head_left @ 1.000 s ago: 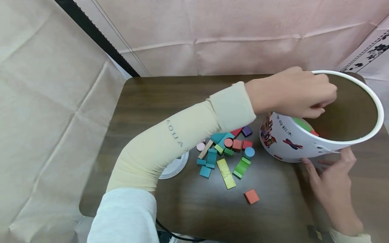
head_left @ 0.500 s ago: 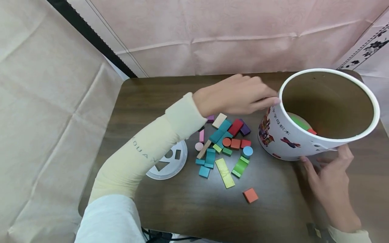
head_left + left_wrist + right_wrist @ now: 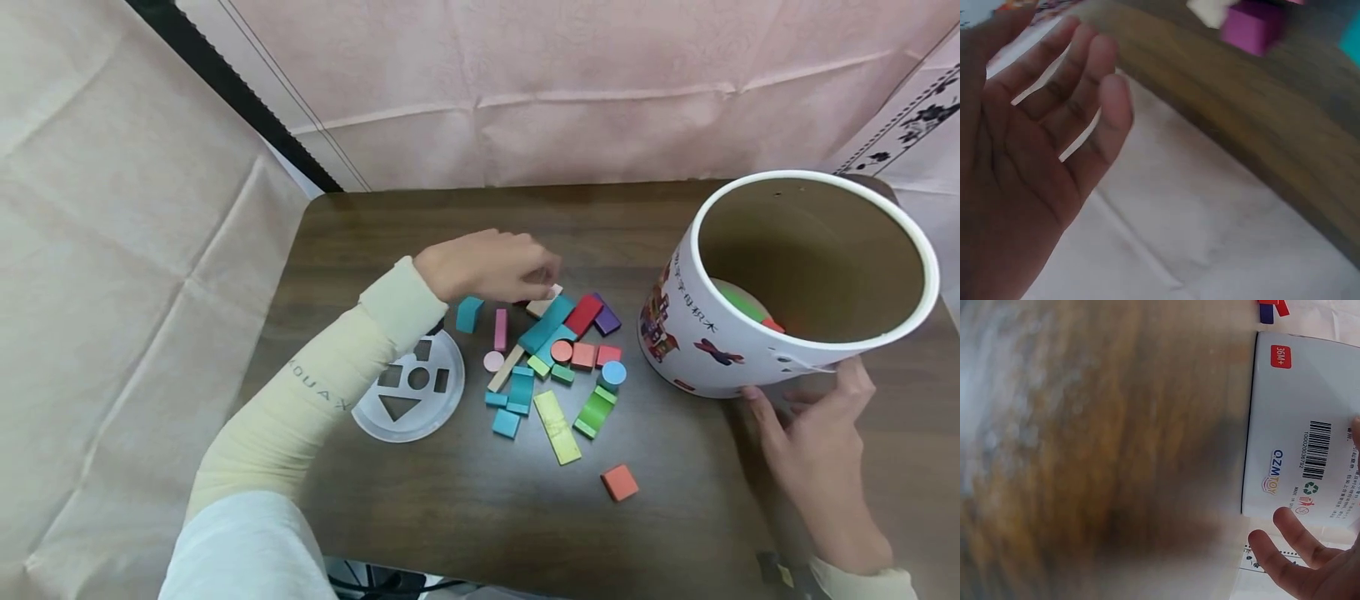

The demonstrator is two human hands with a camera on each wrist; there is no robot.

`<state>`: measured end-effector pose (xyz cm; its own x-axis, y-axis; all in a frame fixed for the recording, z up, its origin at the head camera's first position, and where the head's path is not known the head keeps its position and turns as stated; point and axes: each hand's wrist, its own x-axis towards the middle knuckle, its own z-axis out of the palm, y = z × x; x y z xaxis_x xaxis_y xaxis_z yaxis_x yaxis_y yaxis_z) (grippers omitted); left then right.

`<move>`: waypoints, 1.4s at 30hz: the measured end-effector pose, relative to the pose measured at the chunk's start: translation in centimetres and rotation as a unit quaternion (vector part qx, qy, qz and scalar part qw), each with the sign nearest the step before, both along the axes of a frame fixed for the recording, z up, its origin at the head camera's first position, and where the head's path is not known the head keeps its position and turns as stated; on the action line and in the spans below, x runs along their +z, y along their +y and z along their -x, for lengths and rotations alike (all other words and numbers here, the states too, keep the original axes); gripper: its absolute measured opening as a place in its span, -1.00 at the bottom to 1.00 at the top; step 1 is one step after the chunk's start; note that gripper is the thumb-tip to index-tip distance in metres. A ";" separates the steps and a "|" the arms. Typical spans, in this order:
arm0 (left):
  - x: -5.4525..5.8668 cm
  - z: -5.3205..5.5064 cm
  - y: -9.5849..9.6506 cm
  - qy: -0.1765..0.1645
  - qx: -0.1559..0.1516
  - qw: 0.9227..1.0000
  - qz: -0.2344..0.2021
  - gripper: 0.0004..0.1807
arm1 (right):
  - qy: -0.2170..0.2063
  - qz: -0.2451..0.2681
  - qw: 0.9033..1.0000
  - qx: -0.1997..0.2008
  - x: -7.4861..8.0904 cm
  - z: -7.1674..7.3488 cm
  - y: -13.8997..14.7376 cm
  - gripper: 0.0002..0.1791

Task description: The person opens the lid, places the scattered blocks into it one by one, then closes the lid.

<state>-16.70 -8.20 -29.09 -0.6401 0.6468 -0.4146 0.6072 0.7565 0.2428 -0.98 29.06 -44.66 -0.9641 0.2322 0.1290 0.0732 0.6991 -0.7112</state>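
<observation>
My left hand (image 3: 491, 265) hovers over the far side of a group of coloured wooden blocks, close to a cream block (image 3: 542, 305). Its palm and loosely bent fingers (image 3: 1094, 115) show nothing held in the left wrist view, where a purple block (image 3: 1252, 28) lies beyond. At the right, my right hand (image 3: 821, 454) rests against the side of a white printed bucket (image 3: 738, 337), thumb low and a finger under the rim. In the right wrist view, two fingers (image 3: 1297, 537) stretch out beside the bucket. Green and red pieces (image 3: 742, 302) show inside it.
A white lid with shaped holes (image 3: 442, 421) lies left of the blocks. A teal block (image 3: 469, 314) sits apart near my left wrist, and an orange square block (image 3: 620, 482) lies nearer the front. Behind the brown table (image 3: 480, 517) hangs pinkish cloth (image 3: 615, 83).
My left hand has moved left from over the bucket's mouth to above the blocks, its arm uncovering more of the lid and blocks. My right hand stays at the bucket.
</observation>
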 end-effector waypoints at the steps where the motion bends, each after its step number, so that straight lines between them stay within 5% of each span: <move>1: -0.4 0.0 -0.5 -0.009 0.005 1.000 0.012 -0.68 | 0.001 0.000 1.000 0.000 0.0 0.0 0.0 0.20; 8: -3.1 -0.1 -2.7 -0.047 0.032 0.996 0.075 -0.52 | -0.015 0.001 1.000 -0.004 0.1 0.0 -0.1 0.20; 14: -5.0 -0.6 -3.4 -0.035 0.053 0.993 0.102 -0.49 | -0.024 0.006 1.000 -0.009 0.2 0.0 0.0 0.21; 20: -6.6 -0.9 -3.4 -0.007 0.037 0.990 0.136 -0.40 | -0.010 0.008 1.000 -0.009 0.2 -0.1 0.1 0.21; 42: -7.9 -1.4 -3.8 -0.001 0.031 0.990 0.135 -0.38 | -0.014 0.000 1.000 -0.001 -0.1 0.3 0.0 0.22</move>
